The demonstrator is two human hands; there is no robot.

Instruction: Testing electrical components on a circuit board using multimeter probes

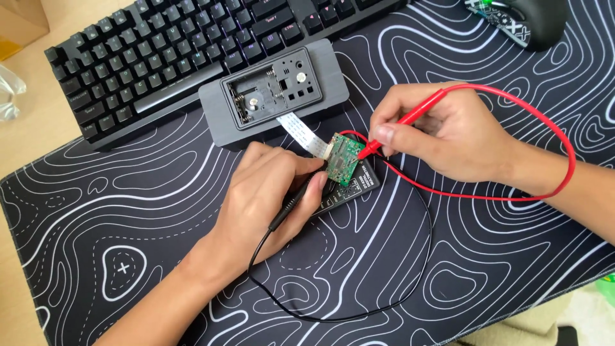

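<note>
Head view: small green board (344, 160) sits between both hands, tilted, long axis roughly top-to-bottom of frame, just right of left fingertips, just left of right fingertips. Left hand (269, 192) nearer, closed on black probe (298, 198), thumb at board's lower edge; forearm enters from lower left. Right hand (442, 131) pinches red probe (410, 118), tip touching board's right edge; wrist comes from right. White ribbon (301, 131) runs up-left from board to grey case (275, 90). Keyboard (160, 57) beyond.
</note>
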